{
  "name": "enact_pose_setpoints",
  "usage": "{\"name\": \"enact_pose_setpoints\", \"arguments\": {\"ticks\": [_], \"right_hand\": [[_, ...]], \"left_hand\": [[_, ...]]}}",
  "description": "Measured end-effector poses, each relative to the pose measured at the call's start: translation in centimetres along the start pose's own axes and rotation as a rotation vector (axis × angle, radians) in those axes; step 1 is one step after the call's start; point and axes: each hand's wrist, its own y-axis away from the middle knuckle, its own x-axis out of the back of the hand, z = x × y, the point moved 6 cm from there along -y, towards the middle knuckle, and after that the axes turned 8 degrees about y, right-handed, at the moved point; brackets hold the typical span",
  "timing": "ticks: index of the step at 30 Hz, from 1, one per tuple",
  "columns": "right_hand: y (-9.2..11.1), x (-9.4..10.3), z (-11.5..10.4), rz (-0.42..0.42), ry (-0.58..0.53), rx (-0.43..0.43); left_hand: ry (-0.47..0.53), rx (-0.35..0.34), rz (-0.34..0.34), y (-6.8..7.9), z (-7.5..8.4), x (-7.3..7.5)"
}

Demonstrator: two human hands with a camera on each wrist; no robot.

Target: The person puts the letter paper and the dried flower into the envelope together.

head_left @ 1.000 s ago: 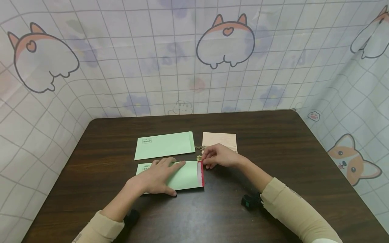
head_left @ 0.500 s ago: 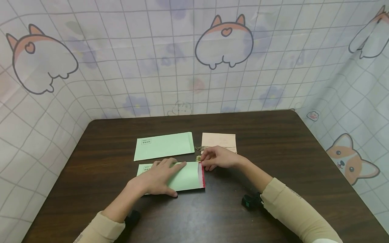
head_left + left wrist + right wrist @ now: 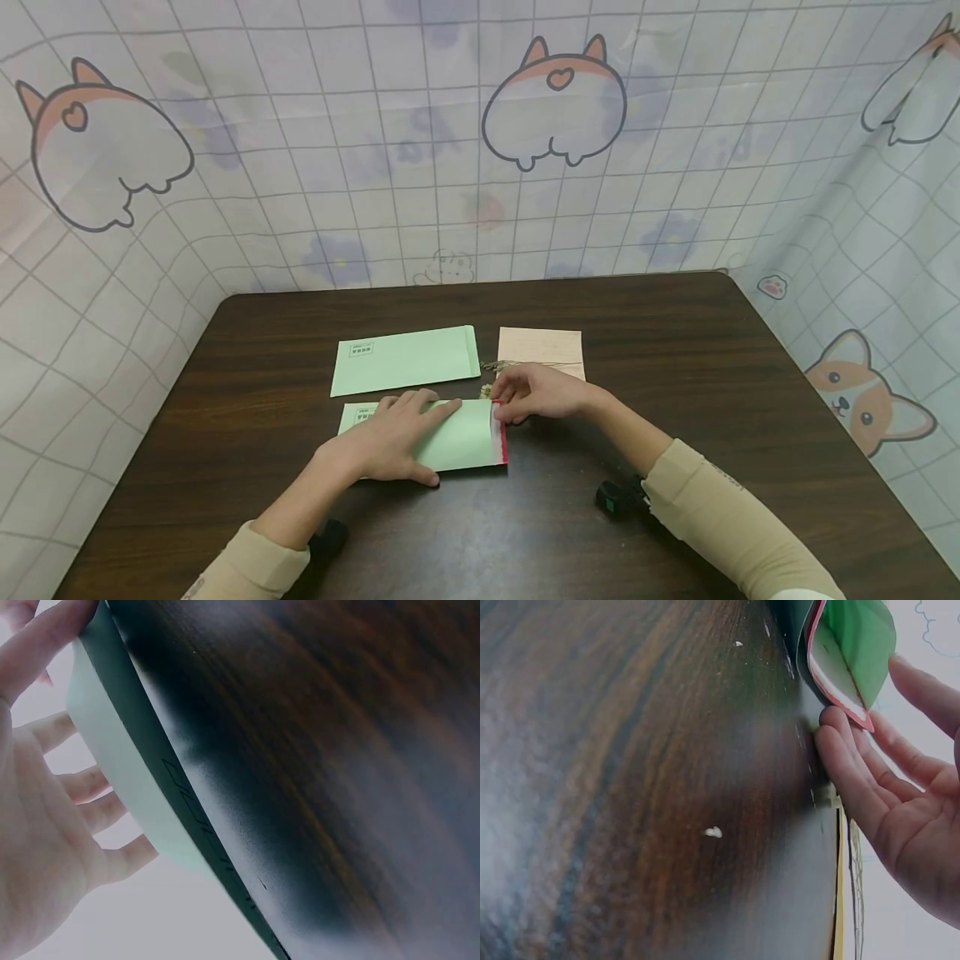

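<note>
A pale green paper envelope [image 3: 457, 437] lies lengthwise on the dark wooden table, its red-edged mouth toward the right. My left hand [image 3: 390, 437] rests spread across it, thumb along the near edge. At the far corner of the mouth, my right hand [image 3: 540, 392] holds the paper between thumb and fingertips. In the right wrist view the envelope's mouth [image 3: 840, 667] gapes, the thumb [image 3: 911, 679] by the green side and the other fingers at the red edge. The left wrist view shows the envelope's side [image 3: 127, 772] beneath the left fingers.
Behind lies a second green envelope [image 3: 408, 358] with a printed stamp box. A beige paper card [image 3: 540, 342] with a thin cord lies beyond the right hand, beside a small yellowish dried sprig [image 3: 487, 390]. Patterned cloth walls stand behind the table [image 3: 675, 333].
The right hand has shifted slightly left, its fingertips now over the corner of the envelope's mouth. The left hand stays on the envelope.
</note>
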Motion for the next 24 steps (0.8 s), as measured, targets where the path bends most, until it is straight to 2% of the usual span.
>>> {"name": "enact_pose_setpoints", "arguments": {"ticks": [9, 19, 24], "right_hand": [[-0.1, 0.0, 0.2, -0.005, 0.015, -0.002], [0.3, 0.4, 0.3, -0.002, 0.001, -0.035], [0.7, 1.3, 0.5, 0.043, 0.0, -0.059]], "left_hand": [[0.006, -0.005, 0.005, -0.1, -0.1, -0.1], [0.029, 0.029, -0.018, 0.3, -0.4, -0.2], [0.028, 0.037, -0.028, 0.4, -0.6, -0.2]]}}
